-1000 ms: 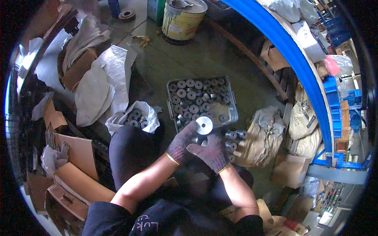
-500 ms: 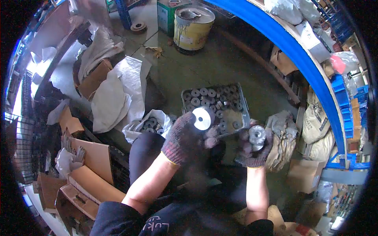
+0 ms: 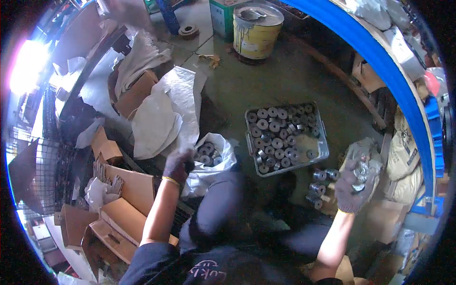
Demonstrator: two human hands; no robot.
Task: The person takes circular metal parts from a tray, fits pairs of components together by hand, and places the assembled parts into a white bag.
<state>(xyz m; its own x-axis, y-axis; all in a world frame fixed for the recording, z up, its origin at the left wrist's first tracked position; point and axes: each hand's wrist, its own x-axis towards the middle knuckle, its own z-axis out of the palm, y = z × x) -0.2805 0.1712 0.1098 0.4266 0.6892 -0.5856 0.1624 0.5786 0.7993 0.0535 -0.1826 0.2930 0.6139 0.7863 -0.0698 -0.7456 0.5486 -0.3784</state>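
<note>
On the dark floor [image 3: 266,83] stand a bin [image 3: 323,140] and yellow bucket [image 3: 257,38].

Metal parts [image 3: 274,127], sacks [image 3: 403,151] and cartons [image 3: 127,216] suggest a workshop.

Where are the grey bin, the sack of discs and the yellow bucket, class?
Grey bin [image 3: 298,165], head view: on its near wall.
Sack of discs [image 3: 202,178], head view: on its near outer side.
Yellow bucket [image 3: 257,39], head view: on its side, below the rim.

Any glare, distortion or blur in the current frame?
Head view: glare washes out the upper left; head view: wide-angle distortion bows the blue beam and the corners go black; head view: the gloved left hand looks dark and slightly soft.
</note>
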